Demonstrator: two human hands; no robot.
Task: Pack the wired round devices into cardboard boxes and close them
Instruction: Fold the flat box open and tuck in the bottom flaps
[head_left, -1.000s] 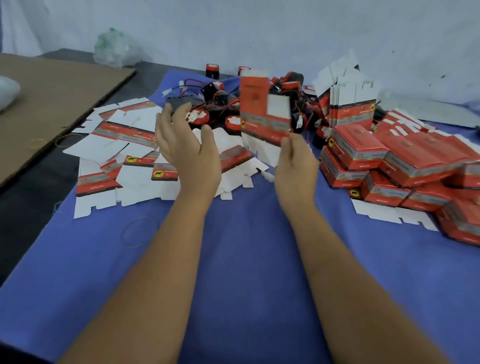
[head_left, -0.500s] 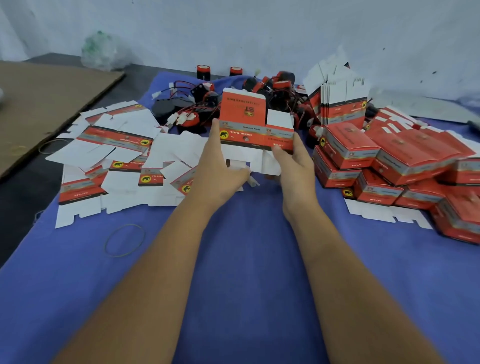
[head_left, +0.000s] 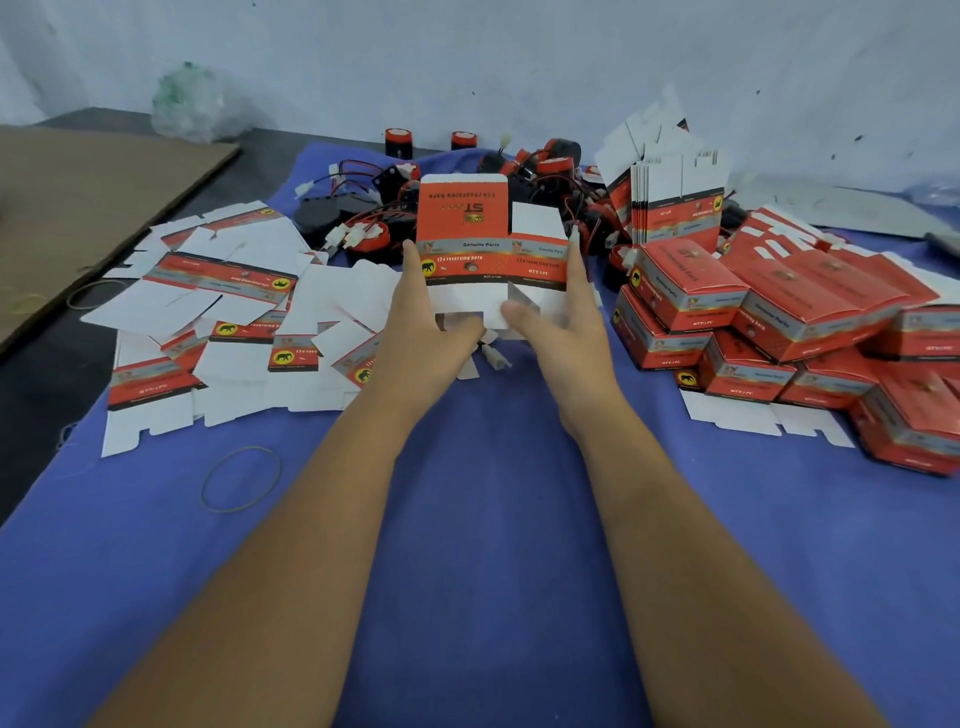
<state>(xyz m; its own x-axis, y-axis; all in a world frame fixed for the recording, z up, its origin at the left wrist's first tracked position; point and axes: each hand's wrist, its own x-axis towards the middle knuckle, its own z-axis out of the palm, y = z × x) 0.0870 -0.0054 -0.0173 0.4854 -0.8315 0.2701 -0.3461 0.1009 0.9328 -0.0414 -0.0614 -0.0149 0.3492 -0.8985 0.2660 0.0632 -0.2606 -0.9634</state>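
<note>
A red and white cardboard box (head_left: 485, 244), unfolded into shape with its top flap up, stands between my two hands above the blue cloth. My left hand (head_left: 423, 317) grips its left side, thumb pressing the white bottom flaps. My right hand (head_left: 558, 312) grips its right side, thumb on the bottom flaps too. Behind the box lies a heap of round black and red wired devices (head_left: 374, 228).
Flat unfolded box blanks (head_left: 218, 291) are scattered at the left. Closed red boxes (head_left: 779, 317) are piled at the right, with an upright stack of flat blanks (head_left: 675, 202) behind them. A rubber band (head_left: 241, 478) lies on the blue cloth (head_left: 493, 519). Brown cardboard (head_left: 78, 197) covers the far left.
My left hand came over and took hold of the box, which my right hand alone held up before. The box dropped lower and was opened into shape between both hands.
</note>
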